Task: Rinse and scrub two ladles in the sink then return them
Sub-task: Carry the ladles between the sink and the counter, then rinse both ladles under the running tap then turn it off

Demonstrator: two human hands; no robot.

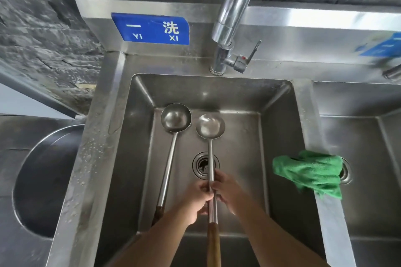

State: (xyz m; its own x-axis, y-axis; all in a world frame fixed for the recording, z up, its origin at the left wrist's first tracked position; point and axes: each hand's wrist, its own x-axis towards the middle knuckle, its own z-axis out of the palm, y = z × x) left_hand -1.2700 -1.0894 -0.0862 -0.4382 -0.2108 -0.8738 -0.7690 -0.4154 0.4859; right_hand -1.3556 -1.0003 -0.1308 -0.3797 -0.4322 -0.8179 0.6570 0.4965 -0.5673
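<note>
Head: both hands point(196, 198) around ladle point(210, 128)

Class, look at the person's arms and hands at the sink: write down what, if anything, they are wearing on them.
Nothing shows. The left hand and right hand are bare: no gloves, no visible rings or watch. The left forearm and right forearm are bare too; no sleeve is in view.
</note>
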